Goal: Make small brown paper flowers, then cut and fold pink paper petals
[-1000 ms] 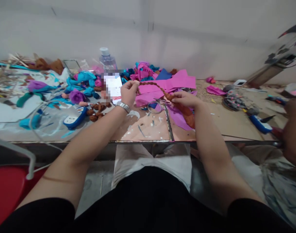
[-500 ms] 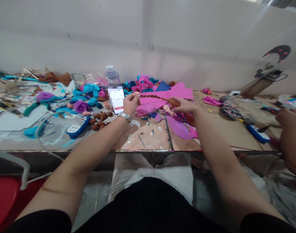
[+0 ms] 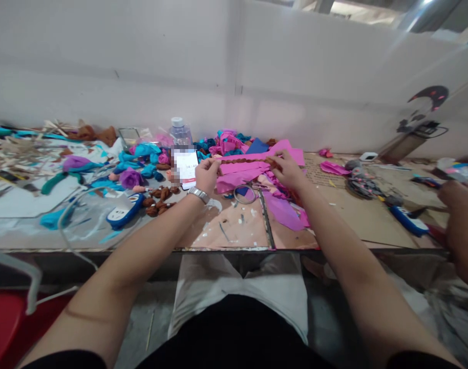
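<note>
A twisted strip of brown crepe paper (image 3: 243,161) stretches between my two hands above the table. Its left end is pinched by my left hand (image 3: 207,175), which wears a metal watch. At the other end my right hand (image 3: 288,169) is closed on the strip, where the paper looks wider and looser. Pink paper sheets (image 3: 237,179) lie beneath the strip. Nearer to me are a metal ring (image 3: 244,194) and what look like scissors (image 3: 259,186), partly on the pink paper. A lit phone (image 3: 186,169) stands just left of my left hand.
Blue, purple and brown crumpled paper pieces (image 3: 131,178) cover the left side, with green-handled pliers (image 3: 61,180) and a blue-and-white case (image 3: 124,211). Behind the phone stands a bottle (image 3: 181,132). Another person's hand (image 3: 462,205) is at the far right, beside a second blue case (image 3: 408,221).
My right hand has shifted up and turned on the strip, which now hangs nearly level. The whole view has tilted up slightly. My left hand keeps its pinch.
</note>
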`<state>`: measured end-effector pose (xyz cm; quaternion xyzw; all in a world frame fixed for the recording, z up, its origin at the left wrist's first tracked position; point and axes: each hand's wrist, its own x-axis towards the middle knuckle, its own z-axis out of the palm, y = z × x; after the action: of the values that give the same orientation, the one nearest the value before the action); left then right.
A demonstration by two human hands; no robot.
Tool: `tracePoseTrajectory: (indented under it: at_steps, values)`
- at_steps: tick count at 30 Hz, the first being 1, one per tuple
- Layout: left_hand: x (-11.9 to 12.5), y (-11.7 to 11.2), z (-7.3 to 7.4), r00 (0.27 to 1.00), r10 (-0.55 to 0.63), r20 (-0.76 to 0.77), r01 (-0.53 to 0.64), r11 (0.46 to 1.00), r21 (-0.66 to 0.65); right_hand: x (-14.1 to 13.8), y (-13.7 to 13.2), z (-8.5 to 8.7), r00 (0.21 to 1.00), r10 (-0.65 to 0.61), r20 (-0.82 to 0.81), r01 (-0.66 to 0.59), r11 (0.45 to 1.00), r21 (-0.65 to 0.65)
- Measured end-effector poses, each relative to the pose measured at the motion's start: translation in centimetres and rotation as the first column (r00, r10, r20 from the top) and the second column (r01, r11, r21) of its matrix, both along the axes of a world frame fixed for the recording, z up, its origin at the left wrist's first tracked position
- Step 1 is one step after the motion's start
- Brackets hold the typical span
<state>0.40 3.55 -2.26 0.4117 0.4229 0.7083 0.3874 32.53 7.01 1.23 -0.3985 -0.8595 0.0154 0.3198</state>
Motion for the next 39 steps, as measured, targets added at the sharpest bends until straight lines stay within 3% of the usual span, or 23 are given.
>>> tracePoseTrajectory:
  at_steps: [5, 10, 13, 15, 18, 21, 26, 34, 39]
  values:
    - [-0.2, 0.1, 0.1, 1.0, 0.018, 0.021, -0.019, 1.0, 0.01, -0.4, -1.5, 0.1, 0.993, -0.084, -0.078, 0.086, 0.996, 0.021]
    - [-0.2, -0.3, 0.4, 1.0, 0.029, 0.007, -0.029, 1.0, -0.011, -0.5, -1.7, 0.8, 0.994, -0.037, -0.101, 0.039, 0.999, 0.013]
    - [-0.1, -0.4, 0.4, 0.999, 0.033, 0.013, -0.032, 0.999, -0.029, 0.1, -0.9, 1.2, 0.994, -0.057, -0.092, 0.042, 0.986, -0.162]
    - [-0.1, -0.3, 0.3, 0.999, 0.036, 0.015, -0.036, 0.999, -0.041, 0.7, -0.5, 1.5, 0.992, -0.06, -0.109, 0.014, 0.925, -0.381]
    - [0.0, -0.1, 0.0, 0.999, 0.033, 0.009, -0.032, 0.998, -0.047, 1.5, -0.3, 2.1, 0.984, -0.044, -0.17, -0.072, 0.78, -0.622]
    - [-0.1, 0.0, -0.2, 1.0, 0.026, -0.006, -0.026, 0.999, -0.032, 1.9, -0.5, 2.9, 0.99, -0.022, -0.139, -0.086, 0.686, -0.723]
    - [-0.2, 0.0, -0.5, 0.999, 0.007, -0.033, -0.007, 1.0, -0.001, 2.3, -0.4, 3.7, 0.996, 0.079, -0.04, -0.078, 0.584, -0.808]
    - [-0.3, 0.2, -0.7, 0.998, -0.041, -0.052, 0.043, 0.998, 0.037, 3.0, 1.1, 2.6, 0.995, 0.102, 0.022, -0.029, 0.471, -0.882]
    - [-0.3, -0.1, -0.3, 0.996, -0.026, -0.088, 0.028, 0.999, 0.024, 2.5, 1.8, 2.8, 0.986, 0.165, 0.018, -0.065, 0.479, -0.876]
